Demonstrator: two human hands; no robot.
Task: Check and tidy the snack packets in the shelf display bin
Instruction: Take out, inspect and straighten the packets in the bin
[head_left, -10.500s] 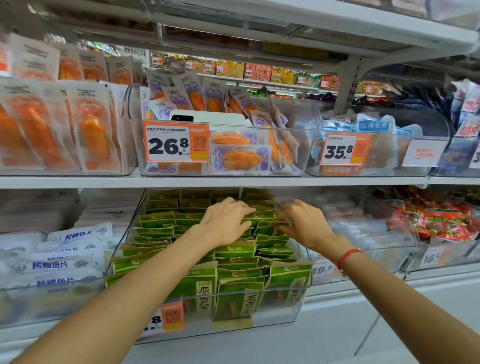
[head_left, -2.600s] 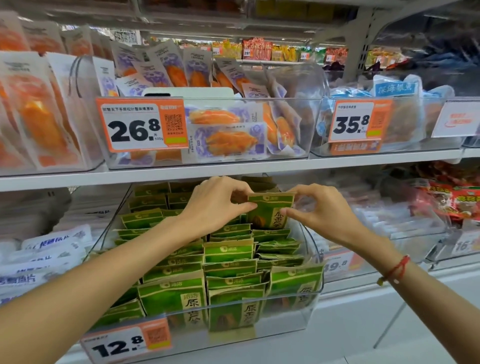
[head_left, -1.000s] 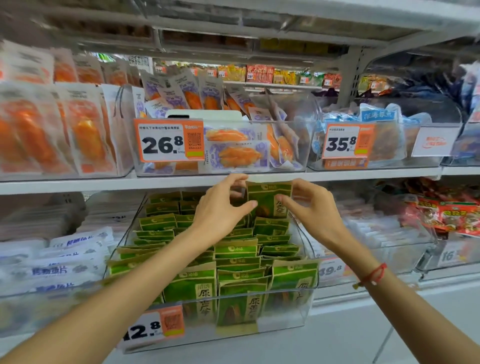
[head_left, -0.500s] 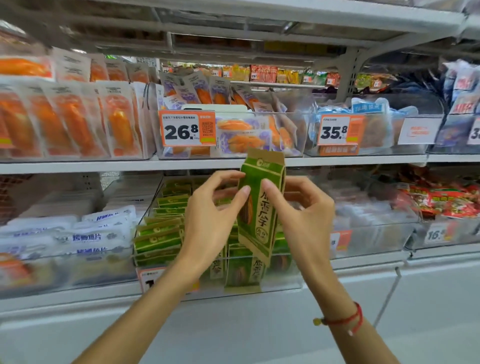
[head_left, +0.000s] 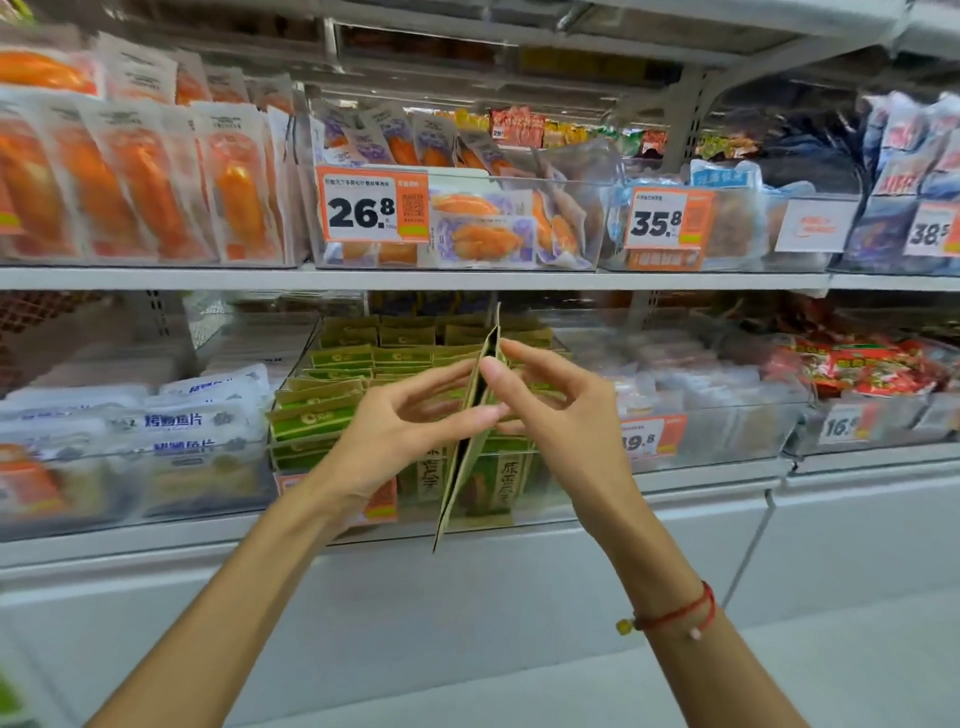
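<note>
Green packet (head_left: 470, 431) edge-on, pinched by both hands' fingers (head_left: 457, 415) — hides clear bin (head_left: 535, 499) front; price tags (head_left: 371, 210) above.

Bright, even overhead store light; soft shadows, wide-angle bending and blur at the edges.

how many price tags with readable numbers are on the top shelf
3. The 26.8 tag is on the centre bin, the 35.8 tag on the bin to its right, and the 38 tag at the far right, cut off by the frame edge. More may lie out of view.
</note>
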